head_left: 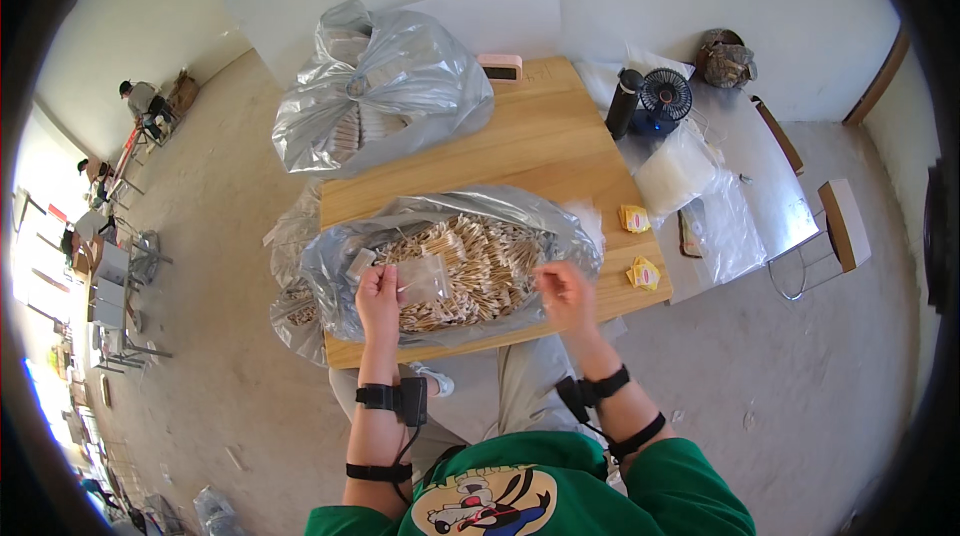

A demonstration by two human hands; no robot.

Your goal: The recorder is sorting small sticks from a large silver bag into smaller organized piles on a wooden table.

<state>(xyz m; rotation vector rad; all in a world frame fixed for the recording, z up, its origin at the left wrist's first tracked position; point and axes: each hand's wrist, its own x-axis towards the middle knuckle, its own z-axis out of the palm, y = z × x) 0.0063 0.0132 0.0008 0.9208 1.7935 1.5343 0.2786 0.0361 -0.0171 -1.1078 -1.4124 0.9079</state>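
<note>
Between the fingers of my left hand is a small clear plastic bag, held by its edge above a heap of cotton swabs with wooden sticks. My right hand hovers over the right end of the heap, its fingers bent and slightly blurred, so their grip is unclear. The swabs lie in a large grey plastic bag, spread wide on the wooden table. Near the left hand, a small clear packet rests at the heap's left edge.
A bulky silver plastic sack stands at the back left, by a pink clock. Two piles of yellow labels lie at the right. A side table holds a fan, a black bottle and clear bags.
</note>
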